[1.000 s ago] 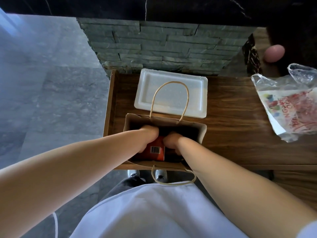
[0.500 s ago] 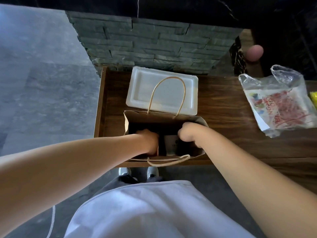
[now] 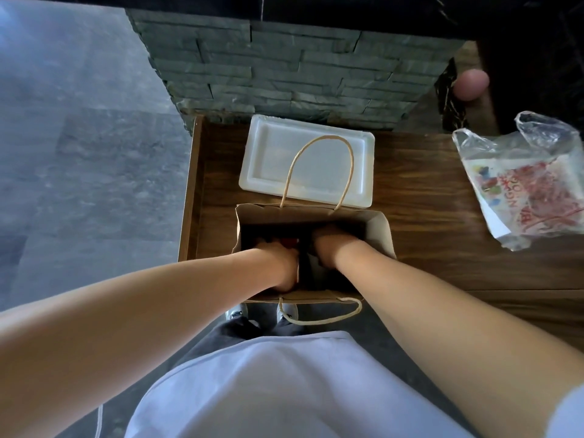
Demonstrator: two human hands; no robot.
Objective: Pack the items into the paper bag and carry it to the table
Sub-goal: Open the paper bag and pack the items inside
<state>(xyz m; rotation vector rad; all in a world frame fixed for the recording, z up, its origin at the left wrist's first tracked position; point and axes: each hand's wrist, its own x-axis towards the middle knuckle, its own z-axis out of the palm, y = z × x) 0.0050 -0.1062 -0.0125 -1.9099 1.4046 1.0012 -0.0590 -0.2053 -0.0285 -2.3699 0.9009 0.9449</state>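
Observation:
A brown paper bag (image 3: 377, 222) stands open on the near edge of the wooden table (image 3: 423, 197). One twine handle stands up at the back and the other hangs over the front. Both my hands reach down inside the bag. My left hand (image 3: 279, 263) is on the left side, curled, with a sliver of a red-orange box (image 3: 289, 242) showing just past its knuckles. My right hand (image 3: 328, 248) is deeper on the right side. The fingers of both hands are lost in the dark interior, so their grip cannot be made out.
A white foam tray (image 3: 303, 159) lies behind the bag. A clear plastic bag with a red-printed packet (image 3: 531, 188) lies at the right. A pink round object (image 3: 472, 84) sits far right by the stone wall (image 3: 284, 67). Grey floor lies to the left.
The red-orange box, held high in the bag's mouth a second ago, has gone down inside. Both hands have sunk deeper into the bag.

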